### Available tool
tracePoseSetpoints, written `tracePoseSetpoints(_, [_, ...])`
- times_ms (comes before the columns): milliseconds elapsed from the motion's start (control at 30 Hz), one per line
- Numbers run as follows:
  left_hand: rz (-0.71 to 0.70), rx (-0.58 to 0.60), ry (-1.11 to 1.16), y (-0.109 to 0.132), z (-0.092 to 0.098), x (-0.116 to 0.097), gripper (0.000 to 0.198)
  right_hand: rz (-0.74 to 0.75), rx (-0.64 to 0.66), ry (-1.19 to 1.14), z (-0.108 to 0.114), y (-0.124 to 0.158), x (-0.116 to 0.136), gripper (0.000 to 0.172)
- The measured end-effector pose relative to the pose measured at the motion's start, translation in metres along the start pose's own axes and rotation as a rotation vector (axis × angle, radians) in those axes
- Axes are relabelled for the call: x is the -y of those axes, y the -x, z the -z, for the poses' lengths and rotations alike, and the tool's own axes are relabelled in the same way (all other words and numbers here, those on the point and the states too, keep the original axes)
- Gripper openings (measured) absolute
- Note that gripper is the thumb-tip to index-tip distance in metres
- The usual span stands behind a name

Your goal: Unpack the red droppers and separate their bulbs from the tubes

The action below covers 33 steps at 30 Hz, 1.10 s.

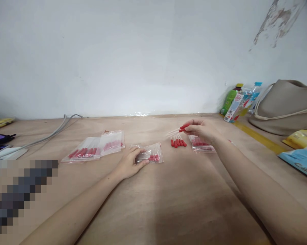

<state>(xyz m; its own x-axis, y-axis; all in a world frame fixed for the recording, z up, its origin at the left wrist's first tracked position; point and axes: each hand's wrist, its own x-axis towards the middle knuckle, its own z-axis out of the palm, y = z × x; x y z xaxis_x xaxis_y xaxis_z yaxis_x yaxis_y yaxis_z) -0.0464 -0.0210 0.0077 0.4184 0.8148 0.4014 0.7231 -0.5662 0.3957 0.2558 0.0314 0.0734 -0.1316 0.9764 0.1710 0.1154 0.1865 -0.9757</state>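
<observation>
My right hand point(201, 131) is raised over the table, pinching a few droppers point(184, 127) by their red bulbs, thin pale stems aimed left. Just below them, several loose droppers point(178, 143) lie side by side with their bulbs toward me. My left hand point(133, 161) rests on the table, fingers and thumb curled around the left end of a clear plastic bag point(153, 153) that has red bulbs inside. Partly behind my right hand lies another filled bag point(203, 144).
Filled zip bags point(92, 149) overlap at the left, near a grey cable point(53, 131). Bottles point(235, 102) and a taupe bag point(286, 105) stand against the wall at the right. Yellow and blue packets point(300, 153) lie at the right edge. Something at the lower left is pixelated.
</observation>
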Motion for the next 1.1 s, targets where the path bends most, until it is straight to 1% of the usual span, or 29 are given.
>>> tracePoseSetpoints(67, [0.006, -0.006, -0.008, 0.0, 0.0, 0.0, 0.035, 0.124, -0.146, 0.101, -0.007, -0.001, -0.005, 0.014])
tracePoseSetpoints(133, [0.003, -0.002, -0.01, -0.001, 0.0, 0.0, 0.035, 0.263, -0.237, 0.28, -0.02, 0.0, -0.014, 0.018])
tracePoseSetpoints(167, [0.002, 0.0, -0.01, -0.001, 0.0, 0.0, 0.035, 0.352, -0.235, 0.391, -0.027, 0.001, -0.021, 0.017])
tracePoseSetpoints(233, [0.0, 0.0, -0.012, -0.001, 0.0, 0.0, 0.035, 0.525, -0.162, 0.625, -0.041, 0.003, -0.034, 0.017])
tracePoseSetpoints(267, [-0.001, -0.001, -0.014, 0.0, 0.0, 0.0, 0.035, 0.58, -0.118, 0.721, -0.046, 0.004, -0.041, 0.019])
tracePoseSetpoints(333, [-0.001, -0.003, -0.016, 0.0, 0.0, 0.001, 0.036, 0.635, -0.036, 0.871, -0.052, 0.006, -0.05, 0.022])
tracePoseSetpoints(433, [0.003, -0.003, -0.013, 0.0, 0.0, 0.001, 0.036, 0.624, 0.039, 1.011, -0.056, 0.009, -0.055, 0.024])
tracePoseSetpoints(567, [0.005, 0.009, -0.004, -0.001, 0.001, -0.001, 0.036, 0.58, 0.08, 1.079, -0.059, 0.012, -0.053, 0.024])
tracePoseSetpoints(800, [0.003, 0.018, -0.006, -0.001, 0.003, -0.003, 0.035, 0.516, 0.045, 1.107, -0.067, 0.012, -0.051, 0.02])
tracePoseSetpoints(1000, [-0.008, 0.009, -0.006, -0.001, 0.003, -0.002, 0.036, 0.485, 0.052, 1.124, -0.066, 0.014, -0.05, 0.019])
tracePoseSetpoints(1100, [-0.012, 0.006, -0.008, -0.001, 0.002, -0.001, 0.035, 0.492, 0.03, 1.156, -0.064, 0.014, -0.052, 0.021])
